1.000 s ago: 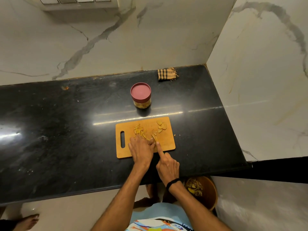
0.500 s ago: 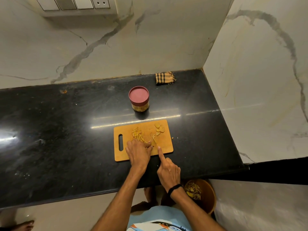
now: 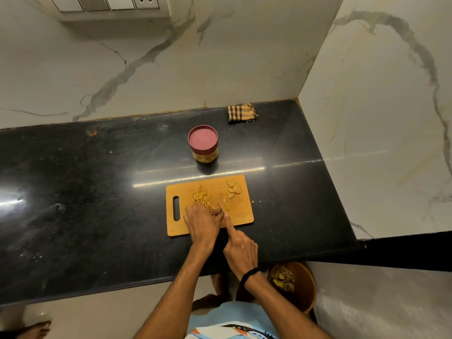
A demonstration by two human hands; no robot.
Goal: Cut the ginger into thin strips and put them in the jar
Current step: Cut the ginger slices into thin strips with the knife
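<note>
**Ginger slicing under way, jar unopened**

Ginger strips (image 3: 201, 196) lie on the cutting board (image 3: 242, 215) just beyond the left hand (image 3: 201, 225), whose curled fingers pin a largely hidden ginger piece. The right hand (image 3: 241, 249) grips the knife (image 3: 222, 207), forefinger straight along its spine. Over the last second both hands have kept this posture. The jar (image 3: 203, 145), farther off, remains lidded, so cutting is judged unfinished.

Glossy, polished black stone on the countertop (image 3: 97, 192), streaked with glare; matt, smooth wood for the cutting board (image 3: 241, 217); clear-walled jar (image 3: 205, 156) under a matt maroon, plastic-looking lid (image 3: 203, 139); woven checked cloth (image 3: 241, 113), frayed at one edge; smooth, veined, marble-look wall (image 3: 220, 57).
</note>
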